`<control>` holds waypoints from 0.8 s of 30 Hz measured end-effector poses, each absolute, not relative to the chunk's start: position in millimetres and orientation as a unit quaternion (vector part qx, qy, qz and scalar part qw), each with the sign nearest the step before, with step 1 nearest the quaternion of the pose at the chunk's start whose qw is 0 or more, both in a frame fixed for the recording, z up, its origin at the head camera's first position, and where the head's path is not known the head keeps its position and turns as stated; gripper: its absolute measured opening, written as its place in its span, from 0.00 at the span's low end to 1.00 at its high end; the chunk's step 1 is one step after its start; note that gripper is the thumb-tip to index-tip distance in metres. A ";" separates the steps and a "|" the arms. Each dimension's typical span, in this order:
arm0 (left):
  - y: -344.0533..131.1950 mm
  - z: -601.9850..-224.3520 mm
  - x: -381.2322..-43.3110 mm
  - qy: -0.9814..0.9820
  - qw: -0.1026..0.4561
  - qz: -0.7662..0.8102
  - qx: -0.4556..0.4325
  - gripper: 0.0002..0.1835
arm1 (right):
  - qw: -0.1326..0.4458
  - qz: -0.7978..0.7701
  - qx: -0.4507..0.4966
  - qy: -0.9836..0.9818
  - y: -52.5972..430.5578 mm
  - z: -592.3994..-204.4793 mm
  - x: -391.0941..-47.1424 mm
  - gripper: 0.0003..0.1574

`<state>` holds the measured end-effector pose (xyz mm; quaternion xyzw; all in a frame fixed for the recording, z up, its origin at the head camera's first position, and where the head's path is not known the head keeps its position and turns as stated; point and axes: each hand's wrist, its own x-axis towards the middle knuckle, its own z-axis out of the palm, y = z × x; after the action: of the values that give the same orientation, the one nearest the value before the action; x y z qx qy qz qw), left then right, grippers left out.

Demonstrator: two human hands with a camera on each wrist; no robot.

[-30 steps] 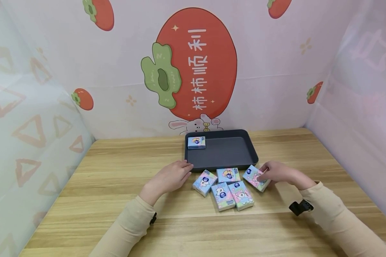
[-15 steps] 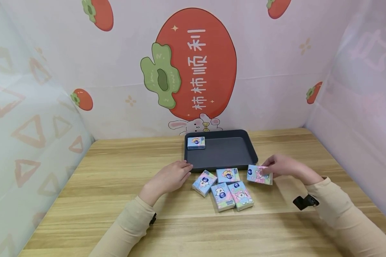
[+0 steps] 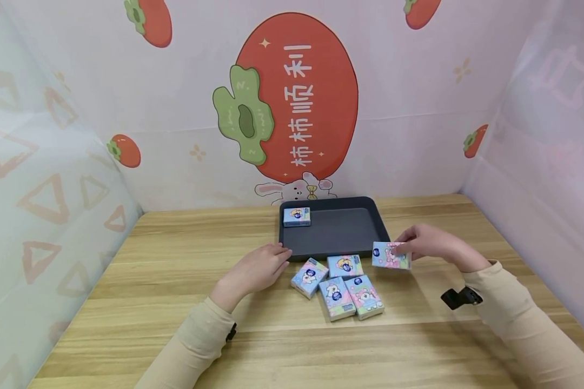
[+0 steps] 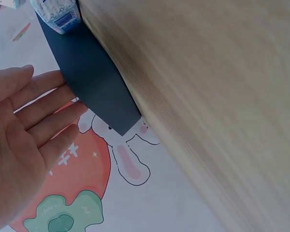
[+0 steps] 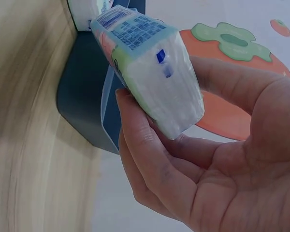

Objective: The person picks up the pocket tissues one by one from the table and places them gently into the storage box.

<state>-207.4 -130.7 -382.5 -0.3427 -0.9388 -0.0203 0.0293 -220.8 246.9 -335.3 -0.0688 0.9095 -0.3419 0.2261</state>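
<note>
My right hand (image 3: pixel 430 243) pinches a pack of pocket tissues (image 3: pixel 382 258), blue and pink with a cartoon print. It is held up beside the front right corner of the dark grey tray (image 3: pixel 340 232). The right wrist view shows thumb and fingers on opposite sides of this tissue pack (image 5: pixel 166 82), its plain white end facing the camera. My left hand (image 3: pixel 260 268) rests its fingertips at the tray's front left corner; in the left wrist view the fingers of that hand (image 4: pixel 24 130) are extended against the tray wall (image 4: pixel 94 77). One tissue pack (image 3: pixel 297 216) lies in the tray's back left corner.
In front of the tray several more tissue packs lie on the wooden table: one tilted at the left (image 3: pixel 310 277), one along the tray's edge (image 3: pixel 345 265), and a pair side by side (image 3: pixel 338 298) nearer me. A printed cloth wall (image 3: pixel 185 108) stands behind.
My right hand has lifted the tissue pack off the table and turned it level, bringing it up and slightly away from me. The left hand and the tray have stayed put.
</note>
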 end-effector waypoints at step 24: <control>-130.3 -383.4 -206.8 -0.945 0.015 -0.013 -0.327 0.20 | 0.213 -0.342 -0.077 0.912 229.6 -323.1 -247.1 0.31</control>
<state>-206.8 -130.3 -383.4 -0.3272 -0.9447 -0.0127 0.0155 -247.1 229.6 -323.1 -0.0770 0.9119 -0.3422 0.2132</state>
